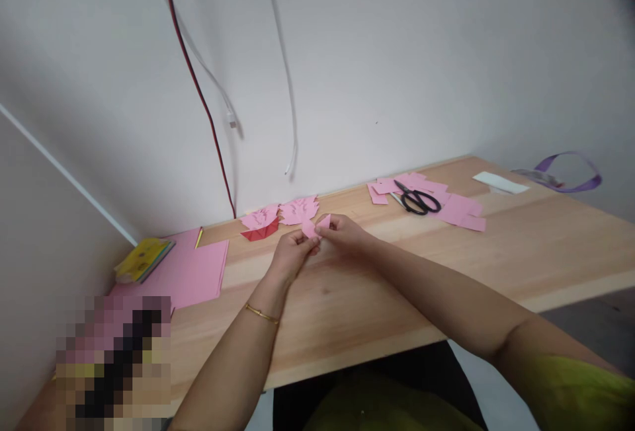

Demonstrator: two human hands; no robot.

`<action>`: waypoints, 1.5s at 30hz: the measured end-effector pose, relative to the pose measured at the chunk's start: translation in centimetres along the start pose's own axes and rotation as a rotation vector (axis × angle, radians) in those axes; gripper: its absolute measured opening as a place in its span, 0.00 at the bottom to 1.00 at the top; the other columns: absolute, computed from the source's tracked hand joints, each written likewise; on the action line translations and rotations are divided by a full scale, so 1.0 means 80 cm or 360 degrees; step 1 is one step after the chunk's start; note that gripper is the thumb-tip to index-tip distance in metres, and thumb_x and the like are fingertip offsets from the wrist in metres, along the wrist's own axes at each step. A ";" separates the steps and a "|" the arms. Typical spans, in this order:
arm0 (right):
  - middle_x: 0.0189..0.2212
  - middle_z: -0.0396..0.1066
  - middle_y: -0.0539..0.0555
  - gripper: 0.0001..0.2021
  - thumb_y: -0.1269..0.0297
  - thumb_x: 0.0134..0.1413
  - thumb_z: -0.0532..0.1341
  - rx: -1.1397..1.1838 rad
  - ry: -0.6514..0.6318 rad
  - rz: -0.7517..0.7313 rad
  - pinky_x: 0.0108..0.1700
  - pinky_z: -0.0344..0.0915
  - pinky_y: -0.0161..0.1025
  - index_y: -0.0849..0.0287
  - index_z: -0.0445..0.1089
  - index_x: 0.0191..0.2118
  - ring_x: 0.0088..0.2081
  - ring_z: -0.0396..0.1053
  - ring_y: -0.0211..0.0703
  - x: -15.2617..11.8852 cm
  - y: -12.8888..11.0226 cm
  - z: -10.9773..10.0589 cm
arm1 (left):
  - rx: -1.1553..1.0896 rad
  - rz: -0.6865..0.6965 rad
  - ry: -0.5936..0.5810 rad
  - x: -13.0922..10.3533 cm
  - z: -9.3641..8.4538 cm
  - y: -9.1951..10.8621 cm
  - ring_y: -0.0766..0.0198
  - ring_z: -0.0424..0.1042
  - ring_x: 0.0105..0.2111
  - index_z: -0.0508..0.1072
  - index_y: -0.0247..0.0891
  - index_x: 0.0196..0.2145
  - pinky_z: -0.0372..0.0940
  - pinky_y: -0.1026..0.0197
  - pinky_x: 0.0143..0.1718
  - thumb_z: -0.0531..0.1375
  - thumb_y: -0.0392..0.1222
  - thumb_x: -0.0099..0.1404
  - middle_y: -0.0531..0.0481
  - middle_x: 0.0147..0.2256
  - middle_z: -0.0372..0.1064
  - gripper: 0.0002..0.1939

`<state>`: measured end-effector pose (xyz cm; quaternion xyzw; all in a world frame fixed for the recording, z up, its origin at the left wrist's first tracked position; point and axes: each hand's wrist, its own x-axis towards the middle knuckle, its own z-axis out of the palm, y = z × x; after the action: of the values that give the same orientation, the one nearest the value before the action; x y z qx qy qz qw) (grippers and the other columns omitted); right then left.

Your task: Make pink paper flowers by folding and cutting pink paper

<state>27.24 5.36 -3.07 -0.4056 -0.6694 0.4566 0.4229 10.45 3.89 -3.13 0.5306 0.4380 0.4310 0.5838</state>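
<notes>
A small folded pink paper (309, 228) is held between both hands above the wooden table. My left hand (292, 252) pinches its left and lower part, fingers closed. On its right side, my right hand (342, 229) grips the paper between thumb and fingers, with a pointed pink corner sticking up. The fingertips of the two hands nearly meet. Just behind them lie two pink cut-paper pieces with jagged edges and dark marks, one at the left (260, 217) and one at the right (299, 210). A red folded paper piece (260, 230) rests in front of the left one.
Black-handled scissors (421, 202) lie on pink paper scraps (459, 209) at the back right. A white strip (501, 182) and a purple band (590, 180) are farther right. Pink sheets (198, 272) and a yellow packet (141, 259) sit left. Cables (198, 87) hang along the wall.
</notes>
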 end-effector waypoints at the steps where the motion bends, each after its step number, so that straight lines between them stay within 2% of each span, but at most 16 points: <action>1: 0.28 0.73 0.51 0.10 0.60 0.52 0.59 -0.0005 0.0020 0.0009 0.35 0.63 0.35 0.62 0.71 0.30 0.33 0.69 0.40 0.000 0.001 0.000 | -0.0005 -0.0012 -0.0011 0.000 0.000 -0.001 0.70 0.64 0.22 0.74 0.32 0.25 0.58 0.66 0.27 0.69 0.46 0.48 0.51 0.21 0.68 0.14; 4: 0.29 0.74 0.52 0.11 0.59 0.52 0.59 0.0051 0.0035 0.0035 0.37 0.63 0.36 0.62 0.71 0.32 0.33 0.69 0.40 0.000 0.002 0.002 | 0.0070 -0.0008 0.0008 -0.001 -0.001 0.000 0.70 0.64 0.21 0.72 0.33 0.22 0.57 0.66 0.25 0.68 0.47 0.49 0.51 0.21 0.68 0.14; 11: 0.29 0.73 0.51 0.10 0.60 0.51 0.59 0.0018 -0.0151 -0.0074 0.36 0.62 0.35 0.62 0.72 0.29 0.33 0.69 0.40 -0.001 -0.003 0.000 | 0.0214 0.0068 0.0076 -0.008 0.003 0.013 0.70 0.63 0.20 0.69 0.35 0.18 0.55 0.66 0.23 0.67 0.48 0.49 0.50 0.19 0.69 0.15; 17: 0.28 0.72 0.52 0.10 0.60 0.51 0.60 0.0028 -0.0086 -0.0080 0.35 0.62 0.34 0.62 0.71 0.29 0.33 0.68 0.40 0.000 0.002 0.000 | 0.0125 0.0010 0.0031 -0.006 0.003 0.008 0.69 0.63 0.21 0.70 0.35 0.20 0.55 0.66 0.24 0.67 0.47 0.49 0.51 0.20 0.68 0.14; 24: 0.29 0.73 0.52 0.12 0.57 0.52 0.60 0.0149 -0.0241 -0.0175 0.38 0.63 0.36 0.61 0.72 0.27 0.34 0.69 0.41 0.002 -0.001 -0.003 | 0.0326 0.0192 0.0036 -0.007 -0.002 0.017 0.69 0.64 0.21 0.69 0.36 0.18 0.57 0.66 0.26 0.66 0.44 0.51 0.52 0.20 0.68 0.12; 29: 0.31 0.74 0.53 0.13 0.56 0.50 0.63 0.0304 -0.0160 -0.0047 0.42 0.64 0.38 0.62 0.72 0.33 0.36 0.70 0.42 0.001 0.004 0.001 | 0.0146 0.0135 0.0132 -0.005 0.004 0.012 0.69 0.64 0.21 0.67 0.36 0.18 0.58 0.65 0.27 0.66 0.44 0.50 0.52 0.19 0.68 0.13; 33: 0.35 0.74 0.54 0.15 0.58 0.49 0.63 0.0446 -0.0205 -0.0082 0.47 0.63 0.41 0.63 0.72 0.40 0.41 0.70 0.43 0.000 0.003 0.005 | -0.0025 0.0109 0.0188 -0.003 0.005 0.006 0.69 0.65 0.22 0.68 0.35 0.19 0.58 0.65 0.28 0.67 0.43 0.49 0.51 0.20 0.68 0.13; 40: 0.34 0.74 0.54 0.12 0.60 0.50 0.62 0.0308 -0.0111 -0.0068 0.43 0.64 0.39 0.63 0.73 0.37 0.38 0.69 0.42 0.001 0.003 0.005 | -0.0012 0.0015 0.0126 -0.004 0.003 0.008 0.71 0.62 0.20 0.69 0.34 0.20 0.58 0.65 0.25 0.68 0.45 0.48 0.52 0.19 0.67 0.14; 45: 0.35 0.74 0.53 0.13 0.58 0.50 0.61 0.0189 -0.0065 -0.0078 0.42 0.63 0.38 0.63 0.73 0.37 0.38 0.69 0.43 0.000 0.003 0.005 | -0.0113 0.0038 0.0085 -0.002 0.003 0.008 0.69 0.66 0.23 0.73 0.34 0.30 0.62 0.65 0.27 0.70 0.46 0.46 0.54 0.23 0.67 0.16</action>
<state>26.87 5.30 -3.37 -0.3539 -0.6592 0.4932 0.4437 10.60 3.69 -2.48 0.5030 0.4316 0.4672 0.5852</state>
